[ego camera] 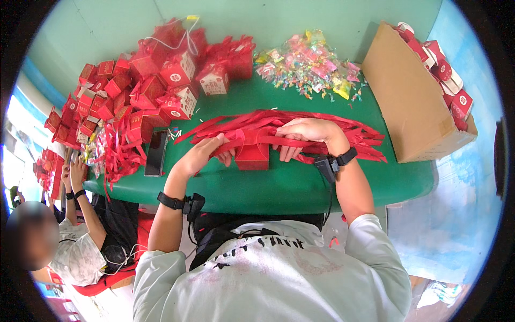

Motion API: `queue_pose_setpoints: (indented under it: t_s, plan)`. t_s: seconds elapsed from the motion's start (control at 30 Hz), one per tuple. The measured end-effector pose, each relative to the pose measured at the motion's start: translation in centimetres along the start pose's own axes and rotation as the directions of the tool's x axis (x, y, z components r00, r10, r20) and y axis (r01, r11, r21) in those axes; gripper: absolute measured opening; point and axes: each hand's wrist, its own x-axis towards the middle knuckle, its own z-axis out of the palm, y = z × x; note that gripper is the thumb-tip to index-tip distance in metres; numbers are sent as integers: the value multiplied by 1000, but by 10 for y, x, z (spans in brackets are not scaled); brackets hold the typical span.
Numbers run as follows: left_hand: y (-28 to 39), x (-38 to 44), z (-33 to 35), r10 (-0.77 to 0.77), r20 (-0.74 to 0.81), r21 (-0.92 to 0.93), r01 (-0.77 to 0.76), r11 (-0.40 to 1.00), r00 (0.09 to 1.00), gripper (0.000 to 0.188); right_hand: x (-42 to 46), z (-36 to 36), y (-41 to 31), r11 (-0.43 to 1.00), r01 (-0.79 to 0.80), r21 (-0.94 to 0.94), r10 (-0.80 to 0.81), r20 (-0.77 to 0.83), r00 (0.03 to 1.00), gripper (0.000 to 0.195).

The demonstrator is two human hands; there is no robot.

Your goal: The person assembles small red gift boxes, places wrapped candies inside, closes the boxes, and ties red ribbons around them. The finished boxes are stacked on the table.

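A small red gift box (252, 159) with rounded upright flaps stands on the green table directly before me. A red ribbon (287, 141) passes across its top and runs out on both sides. On the box's left, my left hand (199, 155) pinches the ribbon between thumb and fingers. My right hand (309, 131) grips the ribbon's other side, palm down, with some fingertips showing beneath it. Behind the box and under my right hand lies a long bundle of loose red ribbons (358, 135).
Red gift boxes (151, 88) are heaped at the back left. Beside them lie more ribbons (120, 157) and a phone (156, 153). Wrapped candies (310, 66) form a pile at the back. A cardboard carton (414, 92) of boxes stands right. A co-worker's hands (74, 173) are at far left.
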Motion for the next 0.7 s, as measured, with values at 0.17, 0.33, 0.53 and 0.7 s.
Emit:
queue_pose_setpoints:
  t_s: [0.17,0.33,0.53,0.7]
  plan:
    - [8,0,6,-23,-7,-52,23,998,1000,49,-17,20,-18,994,78,80,-80,17,997,43]
    - [10,3,12,-88,-46,-104,83,991,995,32,-24,11,-10,971,168,171,-187,98,978,34]
    - [-9,-1,11,-65,-62,-182,52,982,996,32,-16,18,-21,980,-10,-199,13,15,1000,51]
    - [-3,4,22,1,-158,72,10,997,988,35,14,23,-6,821,-46,-569,-143,-284,948,72]
